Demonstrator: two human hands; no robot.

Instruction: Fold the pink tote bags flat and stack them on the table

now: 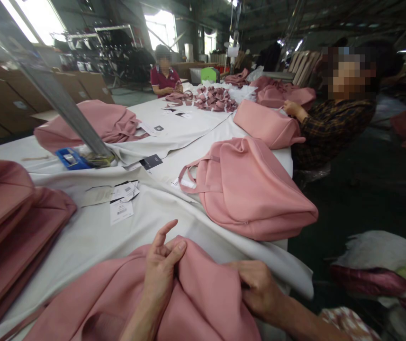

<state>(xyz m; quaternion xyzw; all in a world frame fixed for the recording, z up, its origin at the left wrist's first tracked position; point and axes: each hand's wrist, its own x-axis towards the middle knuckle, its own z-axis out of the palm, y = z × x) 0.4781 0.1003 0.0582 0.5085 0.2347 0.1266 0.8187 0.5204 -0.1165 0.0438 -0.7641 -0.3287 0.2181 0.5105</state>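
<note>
A pink bag (203, 279) lies at the near edge of the table, its fabric loose and folded. My left hand (163, 260) pinches the bag's upper edge between thumb and fingers, with one finger raised. At the bag's right side my right hand (259, 286) grips the fabric, its fingertips partly hidden behind the cloth. Just beyond, a second pink bag (256, 189) with a strap loop rests on the white-covered table (160, 208). White and black paper tags (121, 210) lie to the left of my hands.
Pink bags (11, 227) are stacked at left. A metal post (57, 85) rises beside a blue tape dispenser (71, 158). A person in a checked shirt (334, 125) handles a pink bag (266, 124) at right; another person (165, 78) sits at the far end near a strap pile (217, 98).
</note>
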